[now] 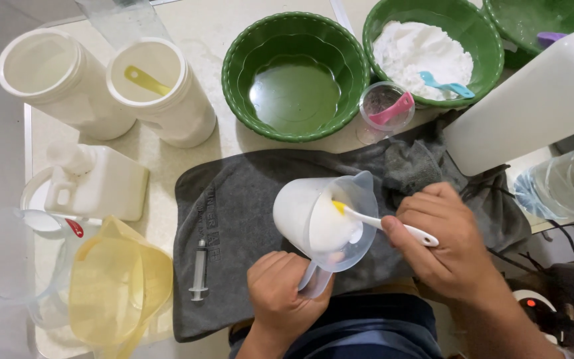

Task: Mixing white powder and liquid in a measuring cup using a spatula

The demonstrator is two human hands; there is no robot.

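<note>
My left hand (279, 292) grips the handle of a clear plastic measuring jug (313, 216), tilted toward me over a grey towel (234, 219). The jug holds a thick white mass. My right hand (443, 242) holds a white spatula (393, 227) with a yellowish tip that reaches into the jug's mouth. A plastic syringe (199, 271) lies on the towel to the left of my left hand.
Behind the towel stand a green bowl of liquid (295, 76), a green bowl of white powder (433, 50) with a blue scoop, and a small clear cup (385, 110) with a pink scoop. Two white tubs (101, 83), a white bottle (97, 183) and a yellow jug (117, 286) are left; a large white container (533, 100) is right.
</note>
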